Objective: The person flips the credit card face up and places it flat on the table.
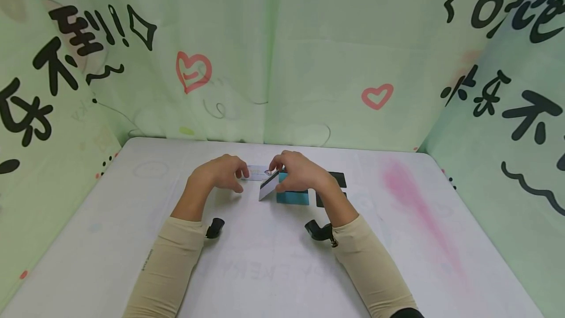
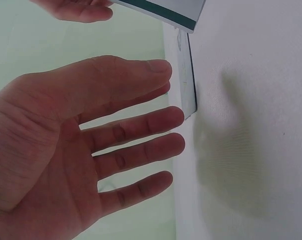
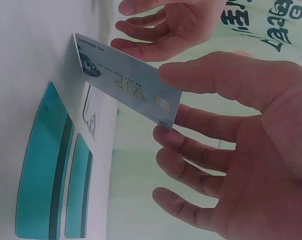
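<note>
Thumb and fingers of my right hand [image 1: 303,172] pinch a silver-grey VIP card [image 1: 268,187], held tilted just off the table. The right wrist view shows gold VIP letters on the card [image 3: 126,84]; a dark stripe crosses its other side in the left wrist view. My left hand [image 1: 222,172] hovers to the left of it, fingers extended and apart, palm [image 2: 76,165] holding nothing. Behind, between the hands, a pale printed card [image 1: 256,172] lies flat on the table. Teal cards [image 1: 293,198] with a dark stripe lie beneath and beside my right hand, which partly hides them.
Black cards [image 1: 339,179] lie to the right of the teal ones, partly behind my right forearm. The white table [image 1: 247,269] has a pink smear [image 1: 423,210] at right. A green printed curtain [image 1: 318,63] encloses its back and sides.
</note>
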